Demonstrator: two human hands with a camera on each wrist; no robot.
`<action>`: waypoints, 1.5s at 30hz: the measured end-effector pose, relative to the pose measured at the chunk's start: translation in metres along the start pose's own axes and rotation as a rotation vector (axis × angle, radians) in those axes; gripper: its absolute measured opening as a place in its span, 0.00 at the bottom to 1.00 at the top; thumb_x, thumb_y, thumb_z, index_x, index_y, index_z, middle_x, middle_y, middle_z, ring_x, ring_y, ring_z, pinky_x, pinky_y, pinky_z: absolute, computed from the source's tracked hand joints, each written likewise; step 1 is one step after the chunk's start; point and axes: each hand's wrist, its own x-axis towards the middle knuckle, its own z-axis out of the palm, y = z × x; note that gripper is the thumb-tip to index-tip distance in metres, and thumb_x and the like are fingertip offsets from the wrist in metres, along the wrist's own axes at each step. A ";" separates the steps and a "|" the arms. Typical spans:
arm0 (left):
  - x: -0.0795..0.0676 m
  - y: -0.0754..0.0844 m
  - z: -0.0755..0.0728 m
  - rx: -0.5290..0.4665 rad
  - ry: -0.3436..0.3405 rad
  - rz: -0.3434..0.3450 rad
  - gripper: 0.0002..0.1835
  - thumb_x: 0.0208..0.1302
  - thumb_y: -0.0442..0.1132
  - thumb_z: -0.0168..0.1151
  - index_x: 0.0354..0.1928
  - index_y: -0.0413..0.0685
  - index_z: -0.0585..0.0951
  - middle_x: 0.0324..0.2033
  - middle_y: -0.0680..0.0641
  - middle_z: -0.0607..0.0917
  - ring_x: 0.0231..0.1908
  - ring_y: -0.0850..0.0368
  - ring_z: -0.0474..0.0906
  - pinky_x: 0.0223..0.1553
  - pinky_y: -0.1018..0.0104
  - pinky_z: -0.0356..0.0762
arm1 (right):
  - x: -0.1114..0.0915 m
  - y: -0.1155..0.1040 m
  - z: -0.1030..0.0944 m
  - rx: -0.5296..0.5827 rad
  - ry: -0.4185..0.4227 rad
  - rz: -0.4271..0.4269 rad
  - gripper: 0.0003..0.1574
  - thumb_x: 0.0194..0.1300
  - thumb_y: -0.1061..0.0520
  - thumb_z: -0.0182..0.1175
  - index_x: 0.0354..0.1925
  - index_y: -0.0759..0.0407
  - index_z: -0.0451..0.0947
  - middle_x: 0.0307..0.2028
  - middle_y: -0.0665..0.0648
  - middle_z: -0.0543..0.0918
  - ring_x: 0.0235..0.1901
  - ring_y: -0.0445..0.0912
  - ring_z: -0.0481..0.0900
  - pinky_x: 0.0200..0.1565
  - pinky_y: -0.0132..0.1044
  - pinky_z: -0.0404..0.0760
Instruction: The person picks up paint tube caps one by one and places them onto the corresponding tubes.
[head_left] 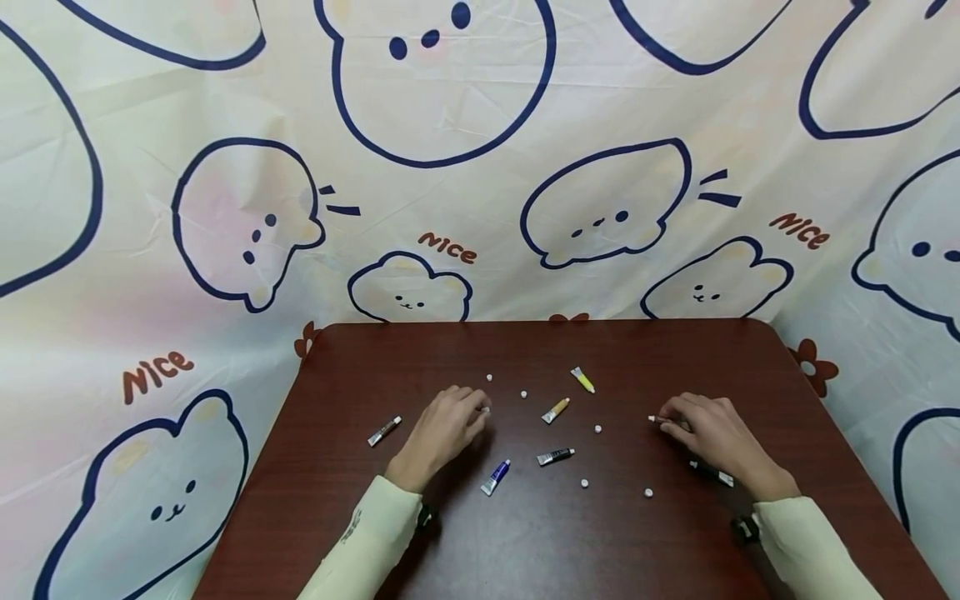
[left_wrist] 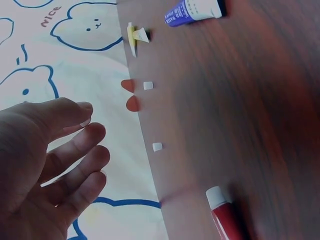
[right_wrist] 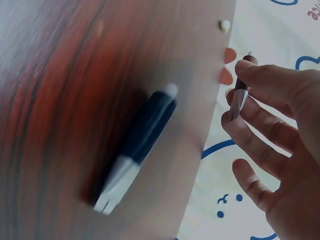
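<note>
My left hand [head_left: 442, 429] is above the left middle of the table, its thumb and index finger pinching a small white cap [left_wrist: 85, 121] that the fingertips mostly cover. On the other side, my right hand [head_left: 716, 433] holds a small brown paint tube [right_wrist: 240, 90] between thumb and fingers, with its pale nozzle sticking out uncapped. Just below the right hand lies a dark blue paint tube [right_wrist: 145, 130]. A red paint tube [left_wrist: 225, 215] with a white cap lies left of my left hand. Nearest on its right is a blue paint tube [head_left: 495, 477].
Between the hands lie a black tube [head_left: 555, 457], an ochre tube [head_left: 556, 411] and, farther back, a yellow tube [head_left: 582, 380]. Several loose white caps, such as one cap [head_left: 597, 429], are scattered about the brown table [head_left: 525, 550]. A patterned cloth [head_left: 487, 200] hangs behind the table.
</note>
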 end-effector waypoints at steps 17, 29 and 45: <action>0.008 0.010 -0.006 -0.021 0.013 -0.003 0.10 0.66 0.36 0.79 0.43 0.50 0.85 0.35 0.53 0.89 0.37 0.57 0.83 0.42 0.59 0.85 | 0.011 -0.031 -0.011 0.137 -0.038 0.043 0.09 0.67 0.57 0.78 0.41 0.45 0.87 0.36 0.40 0.86 0.33 0.31 0.79 0.36 0.33 0.80; -0.007 0.020 0.004 -0.066 0.048 -0.032 0.09 0.67 0.37 0.79 0.44 0.51 0.86 0.36 0.54 0.89 0.35 0.59 0.79 0.42 0.60 0.83 | 0.017 -0.041 -0.008 0.102 -0.058 -0.047 0.12 0.66 0.56 0.79 0.39 0.42 0.84 0.35 0.36 0.83 0.34 0.34 0.80 0.41 0.38 0.76; 0.004 0.025 0.000 -0.034 -0.014 0.019 0.04 0.73 0.40 0.74 0.45 0.51 0.90 0.37 0.55 0.89 0.39 0.59 0.81 0.43 0.61 0.84 | 0.024 -0.058 -0.008 0.119 -0.033 -0.009 0.12 0.65 0.56 0.80 0.40 0.43 0.85 0.36 0.38 0.83 0.37 0.35 0.81 0.45 0.43 0.75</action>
